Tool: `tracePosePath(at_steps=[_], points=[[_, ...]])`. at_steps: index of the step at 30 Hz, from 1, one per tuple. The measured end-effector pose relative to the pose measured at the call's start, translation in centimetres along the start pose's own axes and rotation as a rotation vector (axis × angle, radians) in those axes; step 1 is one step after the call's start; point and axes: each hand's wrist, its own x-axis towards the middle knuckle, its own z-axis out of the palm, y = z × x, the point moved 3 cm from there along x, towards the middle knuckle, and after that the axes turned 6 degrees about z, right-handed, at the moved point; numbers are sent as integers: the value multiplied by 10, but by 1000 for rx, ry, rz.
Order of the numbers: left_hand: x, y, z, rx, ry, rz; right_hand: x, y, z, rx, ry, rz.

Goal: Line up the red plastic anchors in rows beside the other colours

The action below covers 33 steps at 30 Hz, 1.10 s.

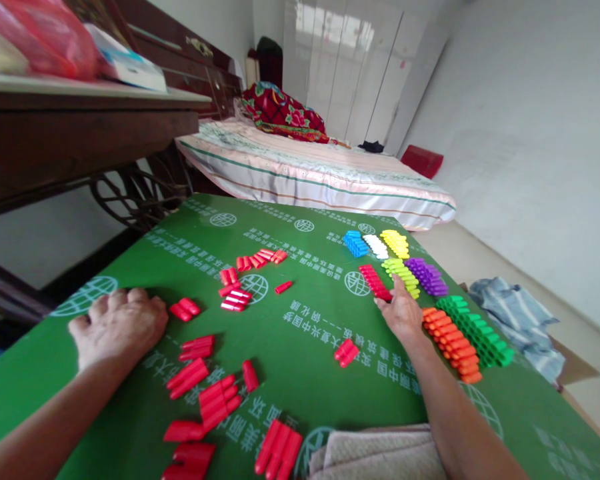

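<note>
My right hand [403, 310] reaches to the near end of a neat row of red pen-cap-like pieces [375, 283]. Its index finger is stretched out beside the lime-green stack [401, 277], and the thumb is apart, by the red row's end. My left hand [120, 323] rests palm down on the green board [300, 393], fingers slightly bent and apart, no piece visible in it. A pair of red pieces [185, 309] lies just right of it. More loose red pieces [219, 402] are scattered nearer me, with another cluster [236, 299] farther off. Two red pieces [347, 353] lie left of my right forearm.
Blue [355, 244], white [376, 246], yellow [395, 244], purple [427, 276], orange [451, 343] and green [475, 330] stacks line the right side. A folded cloth [380, 455] sits at the near edge. A bed [320, 177] stands behind, a sewing table [90, 127] at left.
</note>
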Motion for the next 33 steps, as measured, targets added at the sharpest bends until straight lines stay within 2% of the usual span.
tracePosePath(at_steps=[33], points=[[-4,2,-3,-32,10,7,-1,2,2,21,15,-1]])
